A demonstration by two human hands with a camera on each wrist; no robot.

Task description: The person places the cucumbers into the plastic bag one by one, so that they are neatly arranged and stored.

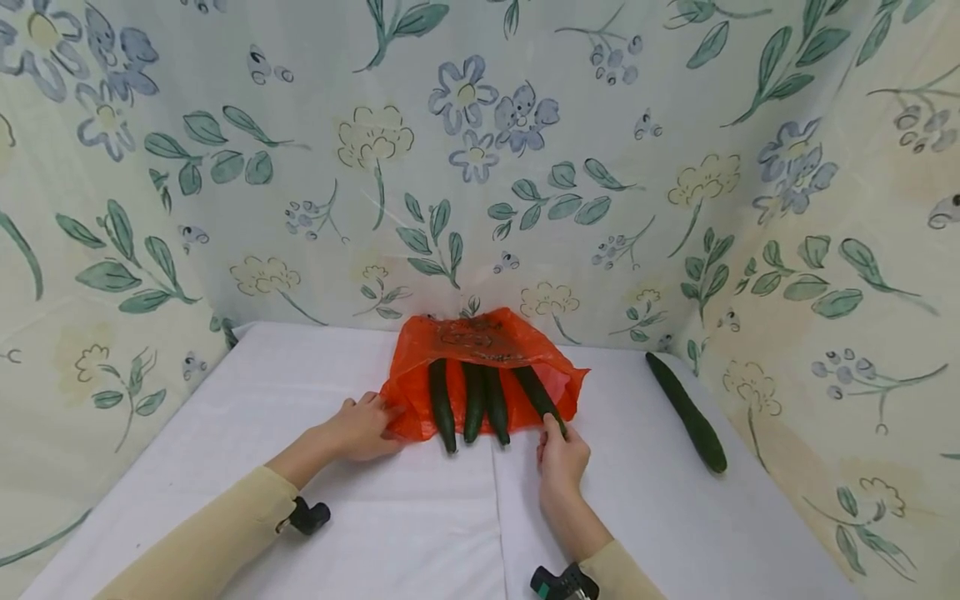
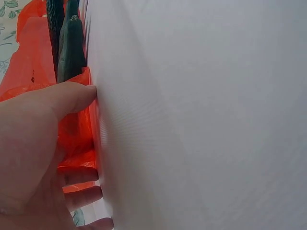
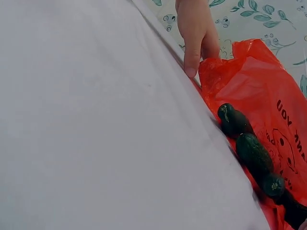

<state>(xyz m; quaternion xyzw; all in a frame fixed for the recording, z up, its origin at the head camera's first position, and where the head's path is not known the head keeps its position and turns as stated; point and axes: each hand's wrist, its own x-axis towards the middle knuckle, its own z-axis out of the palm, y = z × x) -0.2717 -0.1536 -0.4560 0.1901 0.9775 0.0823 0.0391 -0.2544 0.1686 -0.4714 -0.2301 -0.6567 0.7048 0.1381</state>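
Observation:
An orange-red plastic bag [image 1: 405, 350] lies on the table with its mouth toward me. Three dark green cucumbers [image 1: 442, 408] stick out of it side by side. My right hand [image 1: 562, 458] pinches the near end of another cucumber [image 1: 536, 392], whose far end is hidden inside the bag. At the bag's left front corner, my left hand [image 1: 367, 429] rests with fingertips down at the table. In the left wrist view, its thumb [image 2: 79, 96] and fairly straight fingers lie against the red plastic. The right wrist view shows dark printing on the bag and the cucumber ends.
One more cucumber [image 1: 686, 412] lies apart on the right side of the table. A white cloth [image 1: 420, 517] covers the tabletop. Flower-patterned curtains [image 1: 480, 167] hang behind the table and at both sides. Each wrist carries a small black camera [image 1: 309, 517].

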